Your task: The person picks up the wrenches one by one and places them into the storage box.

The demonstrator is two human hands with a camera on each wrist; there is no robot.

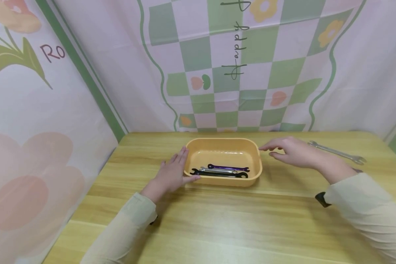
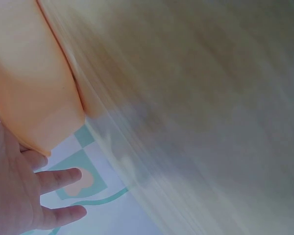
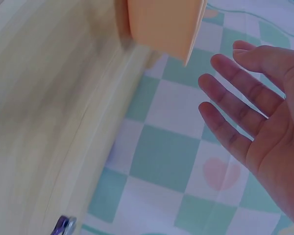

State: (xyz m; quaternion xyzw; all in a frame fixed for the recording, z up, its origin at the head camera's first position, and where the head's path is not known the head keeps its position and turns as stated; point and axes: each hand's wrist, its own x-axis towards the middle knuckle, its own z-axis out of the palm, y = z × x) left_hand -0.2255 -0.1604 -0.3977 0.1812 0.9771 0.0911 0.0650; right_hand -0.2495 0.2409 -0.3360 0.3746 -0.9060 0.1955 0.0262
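On the wooden table sits a yellow plastic bin (image 1: 224, 180). Inside it, near its front wall, lie a purple wrench (image 1: 229, 168), a silver wrench (image 1: 217, 170) and a black wrench (image 1: 217, 174), roughly side by side. My left hand (image 1: 171, 174) rests against the bin's left end, fingers extended along the side and thumb at the front rim. In the left wrist view its fingers look straight and spread beside the bin wall (image 2: 34, 93). My right hand (image 1: 293, 152) holds nothing; its loosely extended fingertips are right at the bin's right rim.
A larger silver open-end wrench (image 1: 336, 151) lies on the table (image 1: 217, 220) at the right, beyond my right forearm. A small purplish metal end (image 3: 63, 226) shows at the bottom of the right wrist view. A checkered curtain (image 1: 224, 106) hangs behind the table.
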